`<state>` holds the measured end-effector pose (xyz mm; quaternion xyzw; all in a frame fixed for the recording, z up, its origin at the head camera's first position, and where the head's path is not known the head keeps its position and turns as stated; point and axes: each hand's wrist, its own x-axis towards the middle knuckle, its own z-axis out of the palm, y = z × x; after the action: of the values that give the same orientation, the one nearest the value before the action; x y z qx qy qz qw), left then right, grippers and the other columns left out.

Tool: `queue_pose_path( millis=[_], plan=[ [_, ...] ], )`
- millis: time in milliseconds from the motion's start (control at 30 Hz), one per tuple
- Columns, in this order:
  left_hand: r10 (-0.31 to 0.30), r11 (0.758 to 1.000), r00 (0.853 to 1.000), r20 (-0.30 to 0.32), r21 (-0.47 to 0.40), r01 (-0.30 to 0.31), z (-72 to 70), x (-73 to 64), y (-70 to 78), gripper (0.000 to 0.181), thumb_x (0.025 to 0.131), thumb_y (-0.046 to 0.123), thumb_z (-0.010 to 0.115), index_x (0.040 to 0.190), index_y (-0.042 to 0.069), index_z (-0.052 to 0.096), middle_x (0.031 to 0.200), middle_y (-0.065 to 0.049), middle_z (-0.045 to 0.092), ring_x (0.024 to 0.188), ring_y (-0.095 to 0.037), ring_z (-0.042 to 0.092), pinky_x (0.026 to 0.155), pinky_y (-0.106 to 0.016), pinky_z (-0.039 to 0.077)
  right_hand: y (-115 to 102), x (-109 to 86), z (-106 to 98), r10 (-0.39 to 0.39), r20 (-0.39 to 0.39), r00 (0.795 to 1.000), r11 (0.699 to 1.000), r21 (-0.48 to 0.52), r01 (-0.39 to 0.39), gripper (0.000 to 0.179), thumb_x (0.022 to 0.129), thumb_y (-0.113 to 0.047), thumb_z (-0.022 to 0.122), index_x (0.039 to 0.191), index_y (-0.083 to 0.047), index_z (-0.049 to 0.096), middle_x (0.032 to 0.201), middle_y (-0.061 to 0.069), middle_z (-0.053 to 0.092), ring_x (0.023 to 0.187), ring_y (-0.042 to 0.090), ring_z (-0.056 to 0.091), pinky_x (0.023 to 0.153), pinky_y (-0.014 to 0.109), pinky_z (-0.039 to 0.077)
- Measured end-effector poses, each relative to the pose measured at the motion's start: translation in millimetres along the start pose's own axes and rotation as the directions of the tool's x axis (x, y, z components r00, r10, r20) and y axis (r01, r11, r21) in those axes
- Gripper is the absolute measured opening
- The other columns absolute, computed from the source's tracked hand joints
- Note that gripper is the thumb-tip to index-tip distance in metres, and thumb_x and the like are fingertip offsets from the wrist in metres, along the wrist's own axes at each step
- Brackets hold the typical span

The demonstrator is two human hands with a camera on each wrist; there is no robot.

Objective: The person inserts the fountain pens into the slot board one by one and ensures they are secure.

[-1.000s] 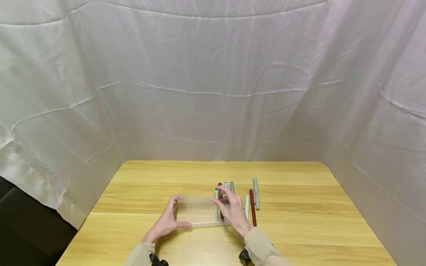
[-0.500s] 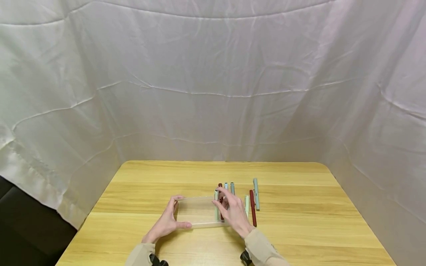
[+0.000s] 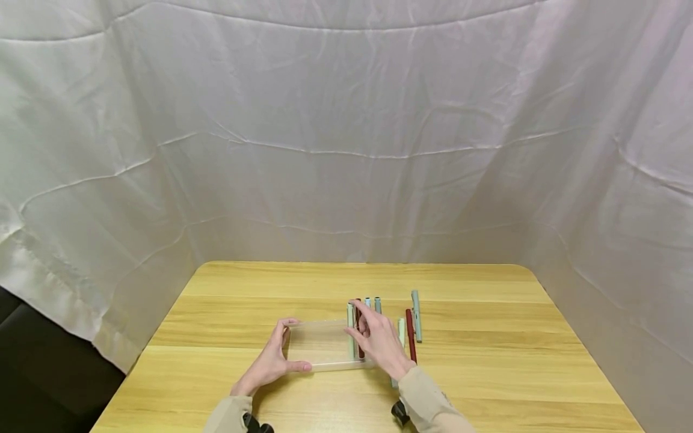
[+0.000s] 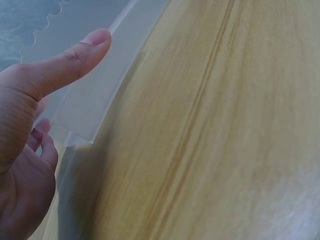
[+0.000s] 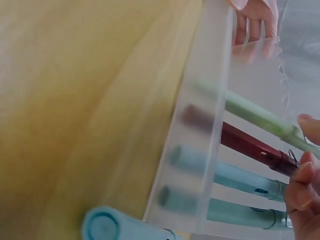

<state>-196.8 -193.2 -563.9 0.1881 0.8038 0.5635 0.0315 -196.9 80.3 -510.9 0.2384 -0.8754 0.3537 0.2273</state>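
Observation:
My left hand [image 3: 273, 355] grips the left end of a clear plastic pen holder [image 3: 319, 344], thumb on its front edge and fingers at the back. In the left wrist view the thumb presses the holder's frosted rim [image 4: 95, 90]; scalloped notches line its far edge. My right hand [image 3: 381, 343] pinches the clip end of a light green pen [image 5: 255, 115] between thumb and fingers. Beside it in the holder lie a dark red pen [image 5: 247, 142], a light blue pen [image 5: 240, 179] and a teal pen [image 5: 237, 212], partly hidden by the right hand in the head view.
Right of the holder, another light green pen [image 3: 401, 329], a dark red pen [image 3: 411, 331] and a grey-green pen [image 3: 417, 316] lie on the wooden table [image 3: 487, 349]. A blue pen [image 5: 115, 225] lies near the right wrist. Pale curtains [image 3: 346, 180] surround the table.
The light green pen has shifted slightly away and to the left, with the right hand following. The left hand and the holder stay in place.

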Motion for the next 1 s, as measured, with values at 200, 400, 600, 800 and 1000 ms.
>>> queue_pose_path(
  millis=[200,400,600,800,1000],
  plan=[
    [-0.007,1.0,1.0,0.0,-0.001,0.007,-0.1,-0.1,1.0,0.098,0.065,0.014,0.093,0.141,0.0,0.034,0.154,-0.026,0.031,0.151,-0.046,0.021,0.126,-0.052,0.008,-0.3,3.4,-2.8,0.071,0.09,0.993,0.997,-0.001,-0.072,0.056,0.088,-0.022,0.078,0.139,-0.009,0.057,0.061,-0.012,0.053,0.049,-0.007,0.032,0.044,0.009,0.031],
    [0.002,1.0,1.0,-0.001,0.005,-0.002,-0.3,-0.1,1.4,0.097,0.065,0.014,0.093,0.141,0.0,0.034,0.153,-0.025,0.033,0.151,-0.046,0.021,0.126,-0.052,0.009,-1.3,5.1,-3.3,0.092,0.117,0.989,0.996,0.002,-0.093,0.058,0.09,-0.021,0.076,0.143,-0.009,0.055,0.055,-0.011,0.052,0.042,-0.006,0.028,0.038,0.009,0.026],
    [0.013,1.0,1.0,0.0,0.006,-0.013,-0.4,0.1,0.7,0.097,0.065,0.014,0.093,0.141,0.0,0.034,0.153,-0.026,0.033,0.151,-0.046,0.022,0.126,-0.052,0.008,-0.6,7.3,-3.1,0.127,0.144,0.981,0.992,-0.006,-0.127,0.058,0.091,-0.022,0.074,0.145,-0.011,0.054,0.053,-0.013,0.049,0.041,-0.005,0.025,0.037,0.009,0.023],
    [0.008,1.0,1.0,0.004,0.001,-0.008,-0.4,0.0,0.3,0.097,0.065,0.014,0.093,0.141,0.0,0.034,0.154,-0.026,0.032,0.151,-0.044,0.021,0.126,-0.051,0.008,-1.3,6.7,-3.0,0.125,0.132,0.983,0.992,-0.012,-0.124,0.06,0.09,-0.02,0.075,0.145,-0.012,0.054,0.051,-0.012,0.045,0.04,-0.005,0.021,0.037,0.01,0.02],
    [-0.004,1.0,1.0,0.003,0.003,0.004,-0.2,0.2,0.1,0.098,0.065,0.015,0.093,0.141,0.0,0.034,0.154,-0.026,0.031,0.152,-0.044,0.021,0.127,-0.051,0.008,-1.6,6.3,-2.9,0.116,0.127,0.985,0.993,-0.017,-0.115,0.06,0.09,-0.02,0.075,0.146,-0.013,0.053,0.05,-0.012,0.044,0.04,-0.006,0.019,0.037,0.009,0.02]
  ],
)
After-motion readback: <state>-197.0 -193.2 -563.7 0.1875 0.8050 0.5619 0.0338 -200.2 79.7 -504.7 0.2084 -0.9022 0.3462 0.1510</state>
